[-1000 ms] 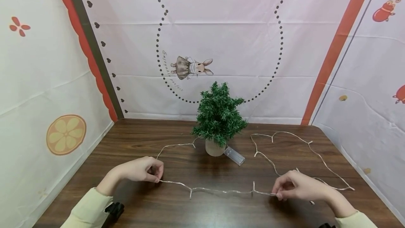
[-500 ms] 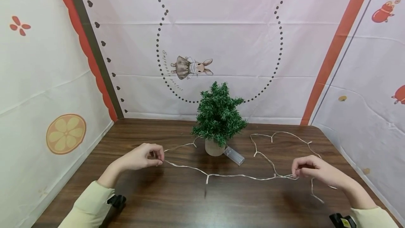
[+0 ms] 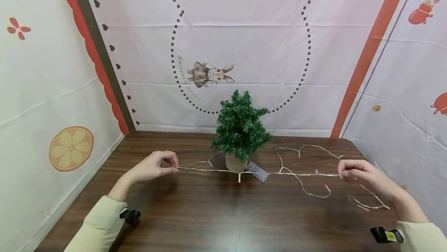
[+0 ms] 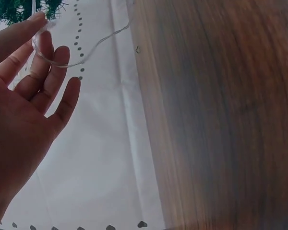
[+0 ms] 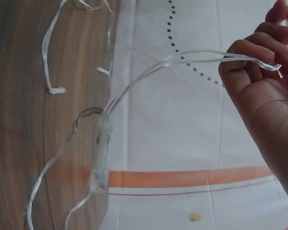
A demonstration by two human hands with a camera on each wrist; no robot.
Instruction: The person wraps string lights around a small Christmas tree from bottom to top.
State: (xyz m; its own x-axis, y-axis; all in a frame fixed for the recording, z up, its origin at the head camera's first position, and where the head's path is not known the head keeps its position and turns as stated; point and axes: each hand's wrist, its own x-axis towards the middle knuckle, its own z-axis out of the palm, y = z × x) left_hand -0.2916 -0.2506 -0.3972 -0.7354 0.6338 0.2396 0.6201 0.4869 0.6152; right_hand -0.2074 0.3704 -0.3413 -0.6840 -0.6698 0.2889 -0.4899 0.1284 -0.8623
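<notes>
A string of lights (image 3: 213, 170) on thin clear wire stretches almost straight between both hands, in front of the small tree's pot. My left hand (image 3: 153, 167) pinches it between thumb and index finger; in the left wrist view the wire (image 4: 97, 45) loops past the other fingers. At the right, my right hand (image 3: 361, 174) pinches the other end of the taut stretch. In the right wrist view the wire (image 5: 144, 72) runs doubled into the curled fingers. Behind the wire stands a small green artificial tree (image 3: 241, 124) in a pale pot (image 3: 235, 163).
A clear battery box (image 3: 258, 172) lies right of the pot. More of the light string (image 3: 316, 146) lies in loose loops on the right of the brown wooden table (image 3: 209, 221). Printed white cloth (image 3: 244, 50) hangs behind and along both sides.
My right hand has moved right and away from me, and my left hand has moved slightly away too. The sagging wire between them has risen and straightened.
</notes>
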